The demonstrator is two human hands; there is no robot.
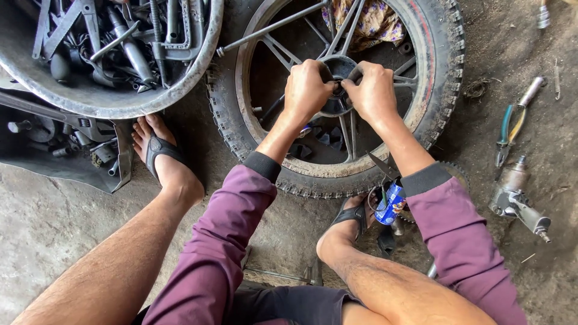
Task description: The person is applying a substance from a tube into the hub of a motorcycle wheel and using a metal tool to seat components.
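A motorcycle wheel with a knobby black tyre point(438, 78) and grey cast spokes lies flat on the concrete floor in front of me. My left hand point(307, 89) and my right hand point(374, 90) are both curled tight over the dark hub point(338, 67) at its centre, knuckles nearly touching. Whatever small part sits under the fingers is hidden. Purple sleeves with black cuffs cover both forearms. My sandalled feet rest either side of the wheel's near edge.
A big metal basin point(114, 102) full of wrenches and tools stands at upper left, above a black sheet with loose parts. Green-handled pliers point(509, 129) and an impact wrench point(518, 198) lie at right. A small blue can point(390, 203) sits by my right foot. Patterned cloth shows through the spokes.
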